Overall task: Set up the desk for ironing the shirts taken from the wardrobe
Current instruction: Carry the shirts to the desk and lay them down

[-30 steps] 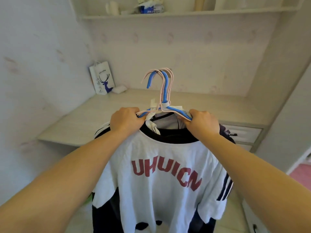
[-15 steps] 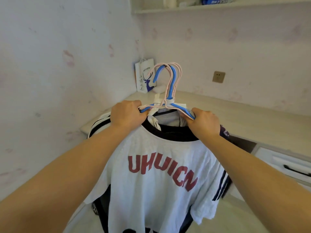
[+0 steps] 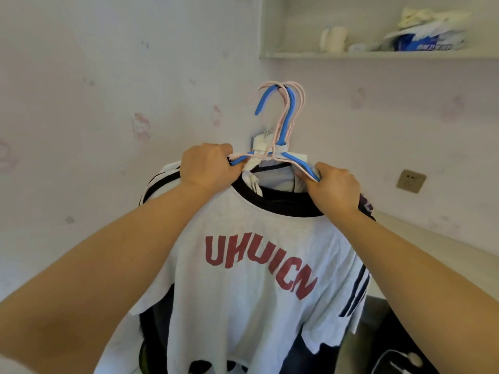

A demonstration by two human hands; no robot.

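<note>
White lettered T-shirt [image 3: 251, 265] and others hang on hangers [image 3: 280, 130] gripped by left hand [image 3: 210, 168] and right hand [image 3: 333, 188], not yet laid on the desk [image 3: 432, 247].

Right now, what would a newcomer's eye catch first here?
The white shirt with red lettering fills the centre, hanging from a bunch of blue and pink hangers. The left hand and right hand each grip a hanger shoulder. A cluttered shelf sits upper right.
</note>
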